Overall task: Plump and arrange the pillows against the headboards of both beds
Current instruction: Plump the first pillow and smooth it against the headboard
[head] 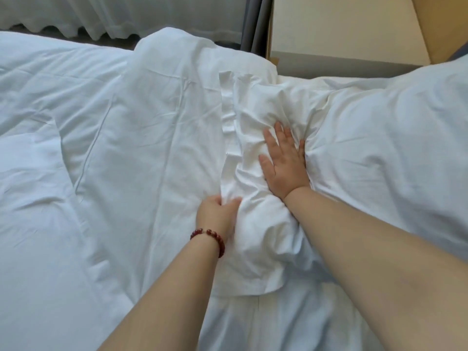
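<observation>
The left hand [217,214], with a red bead bracelet [209,236] on its wrist, has its fingers curled round the side of the crumpled pillow [249,158]. It holds a fold of the white cloth. This pillow lies in the middle of the bed [278,325], flat and full of wrinkles. It does not stand up yet.

The right hand [283,163] lies flat on top of the same pillow. Its fingers are straight and spread wide, and it presses a deep dent into the soft part. It holds nothing.

Just beside it on the right is a big pillow [379,148]. It looks puffy and smooth. Its far end is up near the brown headboard [443,26] in the top corner.

I think the step now is to plump the crumpled pillow. To do it well, both hands should squeeze in from the two sides so the stuffing moves to the middle. Pressing down only makes it flatter. Then pull the cloth tight so the wrinkles go away. After that, the pillow can go next to the big one, close to the headboard.
</observation>
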Action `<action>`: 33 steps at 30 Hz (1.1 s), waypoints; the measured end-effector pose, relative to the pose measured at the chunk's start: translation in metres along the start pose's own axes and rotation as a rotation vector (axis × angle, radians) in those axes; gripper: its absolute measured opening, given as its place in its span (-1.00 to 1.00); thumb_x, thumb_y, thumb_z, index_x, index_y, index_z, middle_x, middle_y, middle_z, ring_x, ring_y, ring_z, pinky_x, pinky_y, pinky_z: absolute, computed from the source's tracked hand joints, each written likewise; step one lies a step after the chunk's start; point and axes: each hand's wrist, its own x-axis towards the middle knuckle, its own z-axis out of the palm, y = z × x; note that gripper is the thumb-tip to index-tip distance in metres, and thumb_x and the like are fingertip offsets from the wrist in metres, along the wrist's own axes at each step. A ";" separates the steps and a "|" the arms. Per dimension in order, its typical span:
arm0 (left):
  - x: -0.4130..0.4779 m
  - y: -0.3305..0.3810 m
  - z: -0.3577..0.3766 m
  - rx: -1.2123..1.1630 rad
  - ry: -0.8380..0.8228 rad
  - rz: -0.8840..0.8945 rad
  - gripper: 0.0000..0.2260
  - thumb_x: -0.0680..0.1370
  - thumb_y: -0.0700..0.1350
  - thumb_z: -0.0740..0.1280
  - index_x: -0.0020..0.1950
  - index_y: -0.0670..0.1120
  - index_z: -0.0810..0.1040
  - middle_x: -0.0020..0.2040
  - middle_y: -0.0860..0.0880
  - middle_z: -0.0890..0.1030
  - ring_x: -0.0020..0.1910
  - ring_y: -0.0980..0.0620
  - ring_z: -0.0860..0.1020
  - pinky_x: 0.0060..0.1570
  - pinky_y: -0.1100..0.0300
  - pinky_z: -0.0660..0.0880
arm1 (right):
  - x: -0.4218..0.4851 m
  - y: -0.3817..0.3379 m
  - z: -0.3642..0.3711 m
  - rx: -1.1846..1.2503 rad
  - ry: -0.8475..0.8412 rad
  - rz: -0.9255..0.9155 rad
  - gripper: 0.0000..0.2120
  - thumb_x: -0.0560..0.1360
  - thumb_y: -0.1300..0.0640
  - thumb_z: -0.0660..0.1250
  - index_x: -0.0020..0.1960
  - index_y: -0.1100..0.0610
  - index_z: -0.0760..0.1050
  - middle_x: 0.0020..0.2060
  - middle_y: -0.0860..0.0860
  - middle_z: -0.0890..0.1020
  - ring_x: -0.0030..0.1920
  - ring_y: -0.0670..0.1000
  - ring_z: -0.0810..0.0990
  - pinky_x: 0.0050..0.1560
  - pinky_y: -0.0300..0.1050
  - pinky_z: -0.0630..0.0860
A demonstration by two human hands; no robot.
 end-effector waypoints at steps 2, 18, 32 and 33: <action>-0.003 -0.007 -0.007 0.047 0.107 0.057 -0.72 0.51 0.02 0.34 -0.29 -0.15 0.57 -0.33 -0.07 0.64 -0.30 -0.08 0.60 -0.18 0.04 0.57 | -0.012 -0.010 -0.014 -0.003 -0.041 0.019 -0.33 0.51 -0.25 -0.09 0.58 -0.07 0.04 0.59 -0.01 -0.02 0.58 0.03 -0.11 0.51 0.11 -0.27; -0.064 -0.072 0.009 1.011 -0.014 0.502 -0.38 0.64 0.07 0.12 0.60 0.09 -0.16 0.61 -0.11 -0.07 0.58 -0.11 -0.02 0.52 0.04 -0.07 | -0.258 0.029 -0.050 -0.242 -0.136 -0.020 -0.42 0.55 -0.08 0.08 0.54 0.03 0.22 0.53 0.04 0.24 0.52 0.01 0.16 0.45 -0.02 0.08; -0.150 -0.068 0.119 -0.600 0.127 -0.479 -0.37 0.50 0.14 0.41 0.44 -0.16 0.36 0.40 -0.14 0.46 0.36 -0.14 0.45 0.32 0.02 0.40 | -0.288 0.051 -0.049 1.265 0.373 1.281 -0.47 0.57 0.07 0.34 0.48 0.13 0.30 0.03 -0.04 0.61 0.06 -0.02 0.59 0.22 -0.13 0.48; -0.149 -0.066 0.124 -0.730 0.061 -0.493 -0.47 0.54 0.08 0.39 0.40 -0.18 0.40 0.39 -0.14 0.47 0.37 -0.10 0.45 0.28 0.06 0.43 | -0.284 0.057 -0.047 1.484 0.425 1.300 -0.49 0.57 0.13 0.34 0.48 0.13 0.31 0.04 0.00 0.63 0.01 -0.04 0.60 0.23 -0.11 0.50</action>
